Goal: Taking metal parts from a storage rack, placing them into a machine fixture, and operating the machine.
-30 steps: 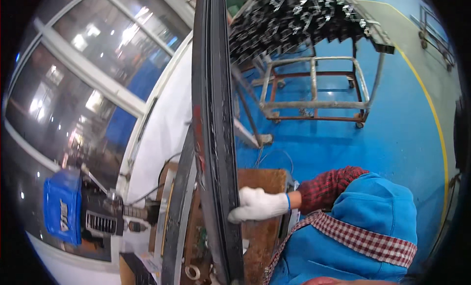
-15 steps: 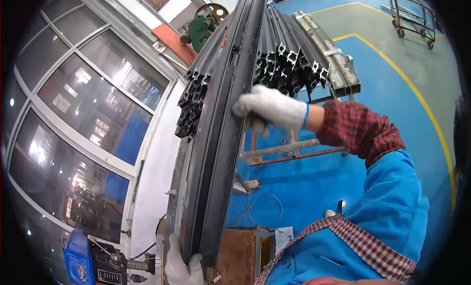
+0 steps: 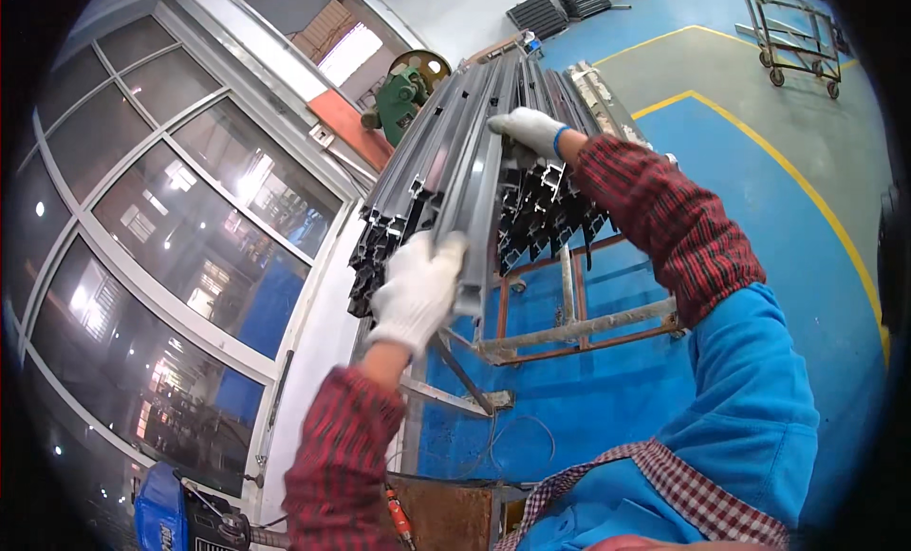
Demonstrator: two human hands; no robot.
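1. Nearest: a wooden bench top, with a red tool at its left edge.
2. Left hand, white-gloved, at the near end of a grey metal bar – thumb spread from the palm and against the bar; the hand is blurred and the other fingers' grip cannot be told.
3. The bar lies on top of a stack of dark bars. Long axis runs away from the person, tipped slightly right; near end points back at the person, overhanging the stack.
4. Right hand, farther along – fingers bent over the bar's right edge; whether clamped cannot be told.
5. Beyond: a green machine, left; a wheeled cart, right.
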